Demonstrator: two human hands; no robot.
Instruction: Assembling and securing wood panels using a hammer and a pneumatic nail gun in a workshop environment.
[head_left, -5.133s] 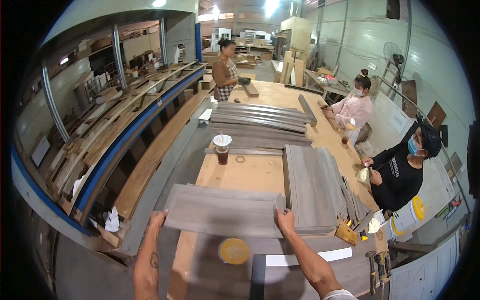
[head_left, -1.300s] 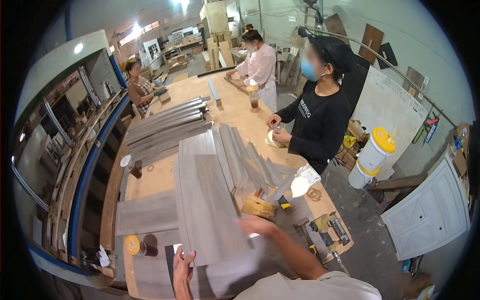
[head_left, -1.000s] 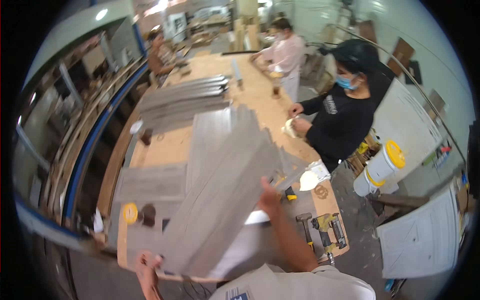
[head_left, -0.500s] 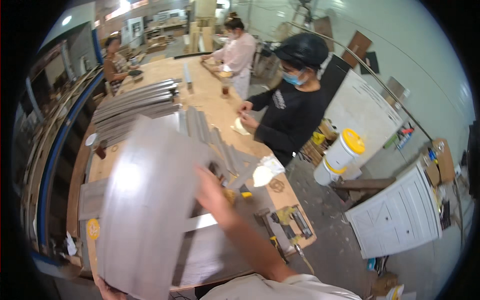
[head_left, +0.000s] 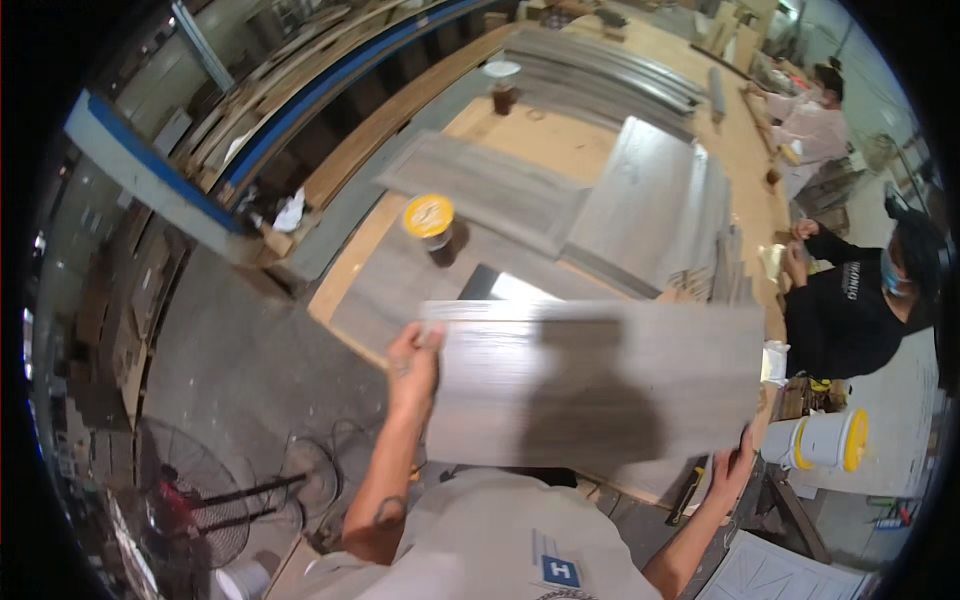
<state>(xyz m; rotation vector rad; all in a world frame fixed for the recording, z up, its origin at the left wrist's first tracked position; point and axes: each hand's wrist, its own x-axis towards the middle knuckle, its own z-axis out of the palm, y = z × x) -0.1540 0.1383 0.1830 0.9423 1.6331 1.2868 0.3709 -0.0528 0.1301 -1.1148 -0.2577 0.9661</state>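
A wide greyish wood-grain panel (head_left: 490,400) is held level in front of my body, with a dark shadow across its glossy face. My left hand (head_left: 412,368) grips its left end, thumb on top and fingers beneath. At the opposite end, my right hand (head_left: 735,462) holds the lower right corner. Beyond the panel, similar grey boards (head_left: 500,190) lie on the wooden workbench (head_left: 345,315). Another broad glossy panel (head_left: 635,215) rests farther back on the bench.
A yellow-lidded cup (head_left: 430,220) and a white-lidded cup (head_left: 502,88) stand on the bench. Long boards (head_left: 600,80) are stacked at the far side. A floor fan (head_left: 195,500) is at lower left. A co-worker in black (head_left: 850,300) stands at right, near white buckets (head_left: 830,440).
The panel has gone from upright and tilted on the left to level before me. My right hand has shifted to its right end. The view has turned left.
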